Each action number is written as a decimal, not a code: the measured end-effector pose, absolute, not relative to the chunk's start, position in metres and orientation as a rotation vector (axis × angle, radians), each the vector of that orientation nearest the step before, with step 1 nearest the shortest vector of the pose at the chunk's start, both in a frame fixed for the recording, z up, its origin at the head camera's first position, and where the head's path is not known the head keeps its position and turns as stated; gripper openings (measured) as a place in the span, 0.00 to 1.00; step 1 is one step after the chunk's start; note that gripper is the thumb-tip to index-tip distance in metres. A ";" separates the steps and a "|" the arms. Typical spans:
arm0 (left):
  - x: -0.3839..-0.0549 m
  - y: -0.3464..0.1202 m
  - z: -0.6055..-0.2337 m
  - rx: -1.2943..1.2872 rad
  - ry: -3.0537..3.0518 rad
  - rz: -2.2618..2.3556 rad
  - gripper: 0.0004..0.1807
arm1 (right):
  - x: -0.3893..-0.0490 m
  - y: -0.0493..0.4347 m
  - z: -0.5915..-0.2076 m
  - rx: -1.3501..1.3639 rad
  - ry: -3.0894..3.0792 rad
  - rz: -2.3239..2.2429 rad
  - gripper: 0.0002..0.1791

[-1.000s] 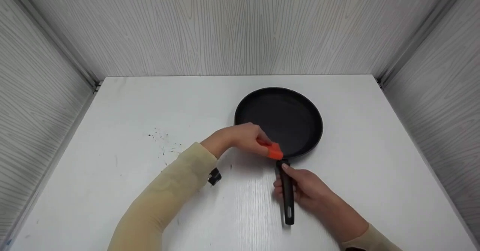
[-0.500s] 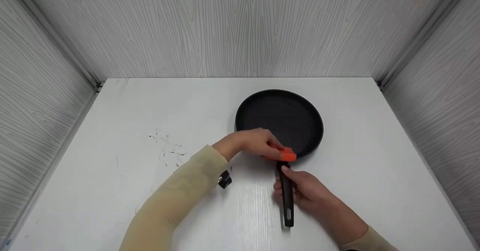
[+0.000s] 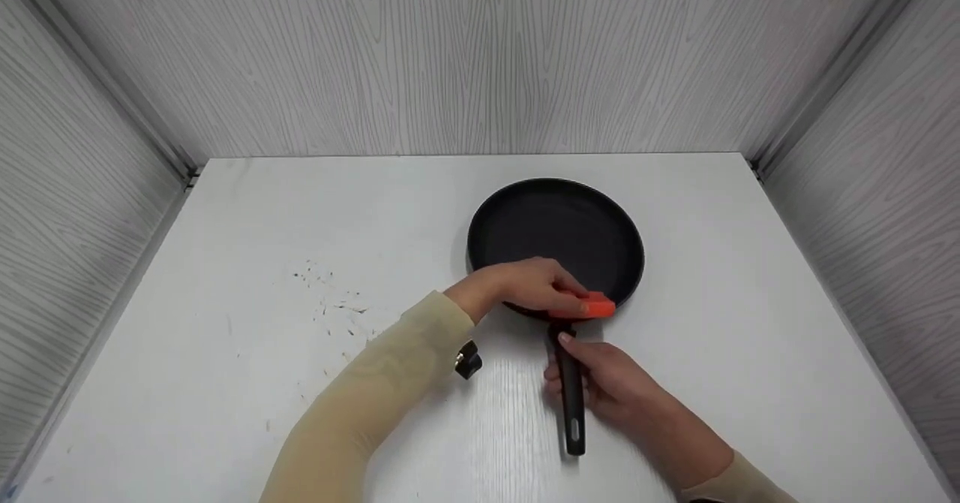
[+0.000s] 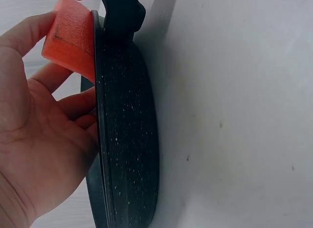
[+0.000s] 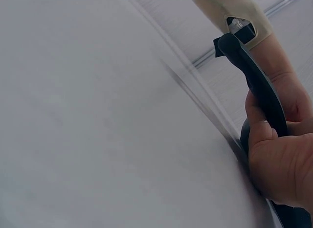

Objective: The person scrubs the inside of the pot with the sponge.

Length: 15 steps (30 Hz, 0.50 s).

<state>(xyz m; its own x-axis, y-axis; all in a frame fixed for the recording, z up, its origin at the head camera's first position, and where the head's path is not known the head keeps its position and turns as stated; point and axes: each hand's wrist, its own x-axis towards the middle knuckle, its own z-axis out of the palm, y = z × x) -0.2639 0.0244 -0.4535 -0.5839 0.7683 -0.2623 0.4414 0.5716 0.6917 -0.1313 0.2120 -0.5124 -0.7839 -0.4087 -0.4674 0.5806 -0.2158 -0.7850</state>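
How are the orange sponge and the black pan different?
The sponge is orange; the pan is black, with pale specks outside. The sponge is small and blocky; the pan is much bigger, round and has a long handle. The left hand holds the sponge; the right hand grips the pan's handle. Both are held.

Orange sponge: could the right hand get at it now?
Probably yes: the orange sponge sticks out of the left hand, close to the right hand, which grips the frying pan handle and would likely have to let go.
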 end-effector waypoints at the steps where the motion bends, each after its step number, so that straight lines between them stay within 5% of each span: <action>1: -0.265 0.026 -0.454 0.963 2.255 0.785 0.28 | -0.131 0.212 -0.512 0.210 1.420 -2.039 0.28; 15: -0.267 0.045 -0.462 0.905 2.268 0.886 0.30 | -0.131 0.212 -0.513 0.210 1.455 -2.014 0.28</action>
